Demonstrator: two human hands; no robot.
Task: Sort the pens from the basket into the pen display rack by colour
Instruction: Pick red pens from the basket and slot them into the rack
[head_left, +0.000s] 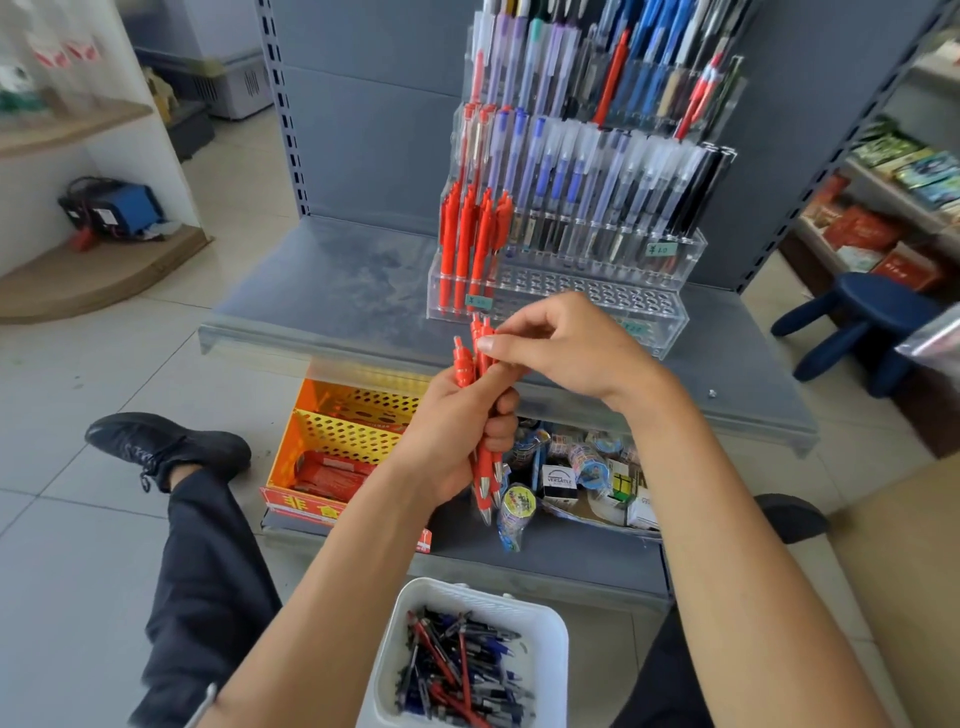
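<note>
Left hand (457, 431) grips red pens (485, 467); right hand (566, 348) pinches 1; rack (571, 299) behind, basket (551, 623) below.

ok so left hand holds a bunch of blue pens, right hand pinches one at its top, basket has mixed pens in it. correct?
No: the pens in the left hand are red, not blue, as the head view shows. The right hand does pinch one at its top, and the basket holds mixed pens.
</note>
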